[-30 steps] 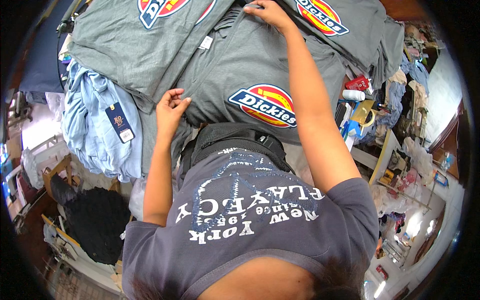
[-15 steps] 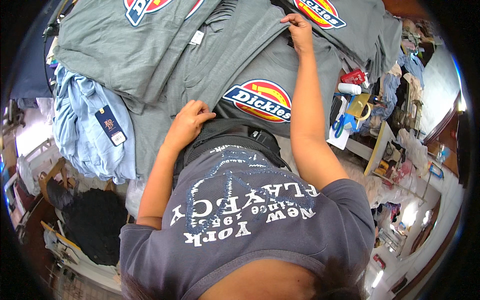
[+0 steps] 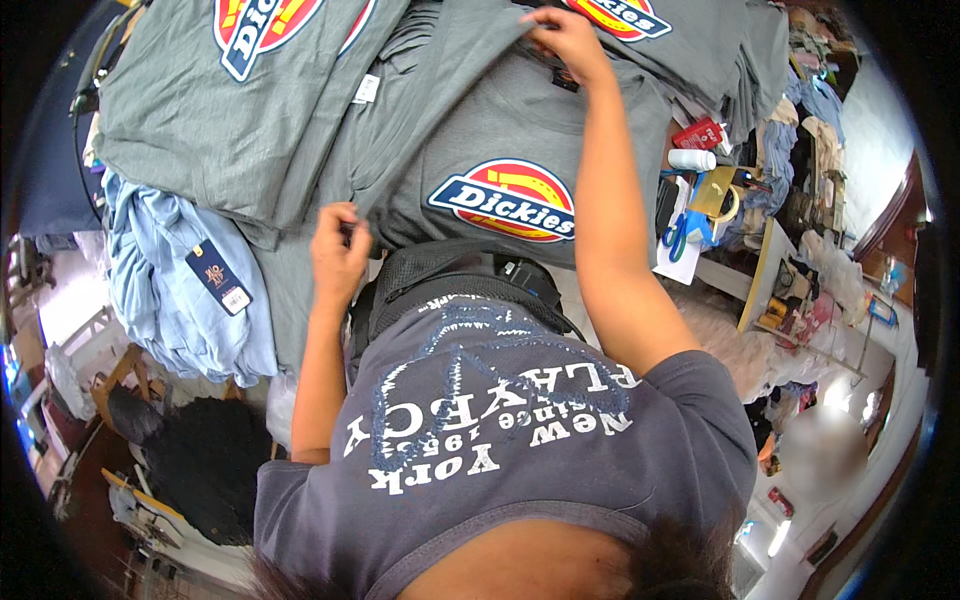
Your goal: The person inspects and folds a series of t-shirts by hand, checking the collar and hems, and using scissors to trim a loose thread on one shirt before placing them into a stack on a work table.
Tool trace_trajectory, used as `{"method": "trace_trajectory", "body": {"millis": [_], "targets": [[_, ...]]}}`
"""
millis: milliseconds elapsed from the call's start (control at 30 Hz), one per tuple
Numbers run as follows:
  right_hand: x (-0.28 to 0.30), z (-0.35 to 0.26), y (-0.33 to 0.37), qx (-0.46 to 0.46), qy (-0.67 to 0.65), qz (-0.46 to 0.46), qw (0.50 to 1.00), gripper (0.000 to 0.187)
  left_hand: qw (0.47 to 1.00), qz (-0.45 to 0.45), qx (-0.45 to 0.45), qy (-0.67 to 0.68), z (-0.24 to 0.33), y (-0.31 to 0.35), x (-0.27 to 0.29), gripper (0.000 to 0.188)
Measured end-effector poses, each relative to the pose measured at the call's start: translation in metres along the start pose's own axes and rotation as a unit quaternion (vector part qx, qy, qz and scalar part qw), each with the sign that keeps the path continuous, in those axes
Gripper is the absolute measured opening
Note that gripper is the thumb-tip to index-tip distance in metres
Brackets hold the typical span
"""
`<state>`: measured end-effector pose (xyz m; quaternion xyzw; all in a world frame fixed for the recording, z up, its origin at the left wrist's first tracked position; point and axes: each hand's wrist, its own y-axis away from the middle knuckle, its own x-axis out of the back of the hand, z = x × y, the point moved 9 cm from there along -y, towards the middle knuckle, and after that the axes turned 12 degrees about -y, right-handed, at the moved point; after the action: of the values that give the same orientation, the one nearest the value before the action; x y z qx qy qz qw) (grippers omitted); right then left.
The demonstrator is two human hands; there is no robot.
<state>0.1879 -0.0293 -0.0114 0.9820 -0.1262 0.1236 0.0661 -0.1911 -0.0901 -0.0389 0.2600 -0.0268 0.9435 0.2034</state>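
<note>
A grey T-shirt (image 3: 430, 75) is folded back in a loose flap over another grey T-shirt (image 3: 500, 125) with a red, yellow and blue printed emblem. At the far end of the flap, my right hand (image 3: 572, 48) pinches its edge between thumb and fingers. My left hand (image 3: 342, 255), slightly blurred, is closed with curled fingers at the near end of the same edge. A small white tag (image 3: 367, 89) shows on the grey cloth left of the flap. Along the left lies another grey shirt (image 3: 230, 150) with part of an emblem visible.
Light blue garments (image 3: 175, 270) with a dark hang tag (image 3: 216, 280) hang off the left side. More grey shirts (image 3: 710, 60) lie at the far right. Blue-handled scissors (image 3: 676, 236), a tape roll (image 3: 729, 204), a white bottle (image 3: 691, 159) and a red box (image 3: 698, 135) sit on the right.
Both hands have moved left, taking the flap's edge with them. More of the shirt underneath, including its collar area, is uncovered.
</note>
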Motion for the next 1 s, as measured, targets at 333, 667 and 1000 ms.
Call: {"method": "trace_trajectory", "body": {"millis": [333,667,1000], "targets": [[-0.064,-0.082,0.018,0.386,0.036,0.155,0.909,0.024,0.989,0.023,0.113,-0.089,0.0,-0.017,0.018,0.029],[0.094,0.053,0.321,0.054,0.081,0.476,0.874,0.011,0.895,0.078,-0.3,-0.322,0.13,-0.053,-0.03,0.027],[0.051,0.118,0.426,-0.121,0.001,0.467,0.876,0.032,0.797,0.099,-0.341,-0.488,0.17,-0.138,-0.153,0.035]]}}
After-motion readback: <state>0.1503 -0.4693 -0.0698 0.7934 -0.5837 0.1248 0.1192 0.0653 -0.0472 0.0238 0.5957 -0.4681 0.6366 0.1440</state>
